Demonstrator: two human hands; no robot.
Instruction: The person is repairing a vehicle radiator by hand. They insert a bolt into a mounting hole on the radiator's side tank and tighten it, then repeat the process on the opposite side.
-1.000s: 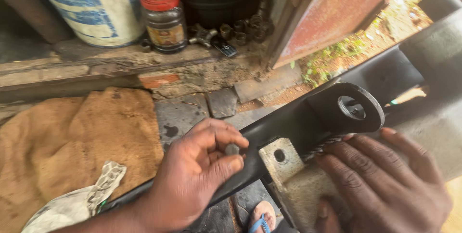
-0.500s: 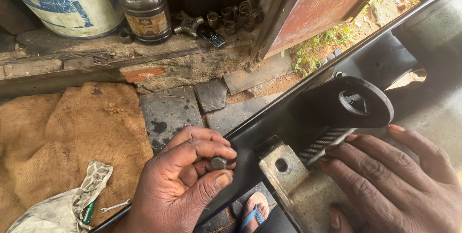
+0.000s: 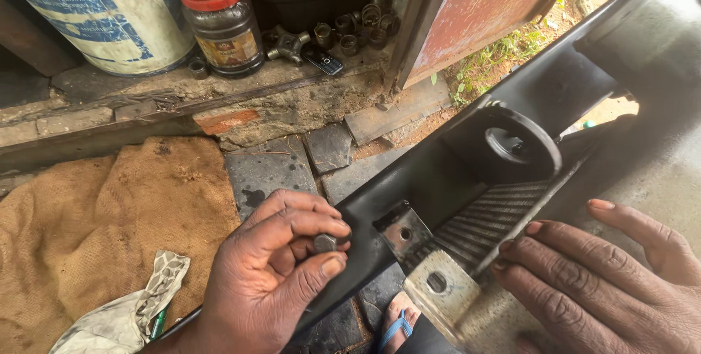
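My left hand (image 3: 274, 273) pinches a small grey bolt (image 3: 326, 242) between thumb and fingers, right beside a long black metal bar (image 3: 431, 179) that runs diagonally up to the right. A pale metal bracket (image 3: 438, 284) with a round hole juts from the bar, with a second holed tab (image 3: 400, 230) above it. My right hand (image 3: 606, 281) lies flat, fingers spread, on the grey metal surface next to a ribbed grille (image 3: 489, 219). A black round cap (image 3: 522, 142) sits on the bar further up.
A brown sack cloth (image 3: 87, 222) and a dirty rag (image 3: 131, 310) lie on the stone floor at left. On the ledge stand a white-blue drum (image 3: 102, 10), a red-lidded jar (image 3: 219, 21) and several metal parts (image 3: 343, 29). A blue-strapped sandalled foot (image 3: 398, 321) shows below.
The view has shifted, so the bar and bracket sit more to the right. My left hand still holds the bolt, now slightly closer to the bar. My right hand stays flat.
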